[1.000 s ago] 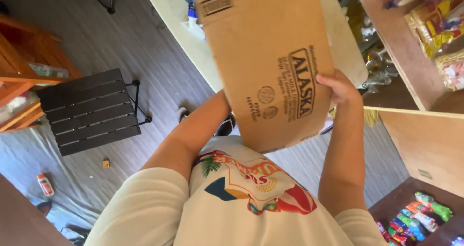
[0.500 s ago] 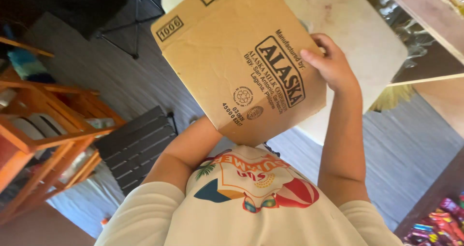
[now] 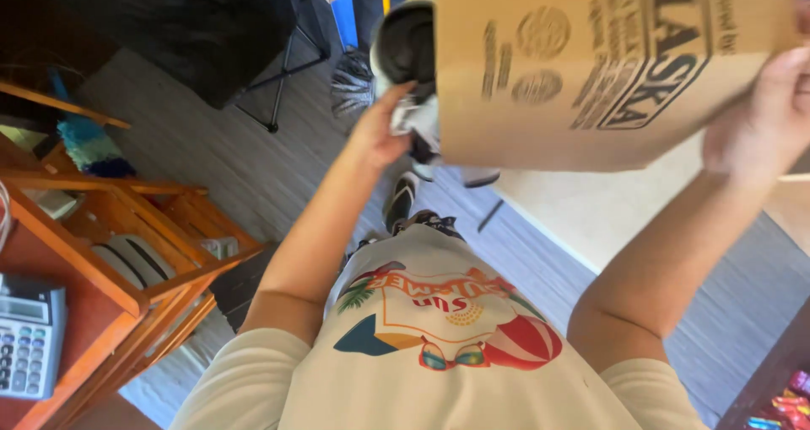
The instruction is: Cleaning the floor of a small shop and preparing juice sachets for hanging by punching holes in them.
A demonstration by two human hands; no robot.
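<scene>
A brown cardboard box (image 3: 591, 67) with dark printing fills the upper right of the head view, held up in front of me. My right hand (image 3: 759, 118) grips its right lower edge. My left hand (image 3: 380, 130) is at the box's left edge, fingers curled around a crumpled white and dark thing (image 3: 419, 118); what that thing is I cannot make out. Below the box I see my own cream shirt with a colourful print (image 3: 439, 320) and my shoes (image 3: 401, 202) on the grey plank floor.
An orange wooden shelf unit (image 3: 126, 253) stands at the left with a grey calculator (image 3: 29, 333) on top. A dark folding chair (image 3: 211, 33) stands at the upper left. A pale table top (image 3: 607, 219) lies under the box. Colourful packets (image 3: 785, 400) sit at the lower right corner.
The box has swung up and to the right, closer to the camera. My left hand came out from under it to its left edge. The view turned toward the wooden shelf.
</scene>
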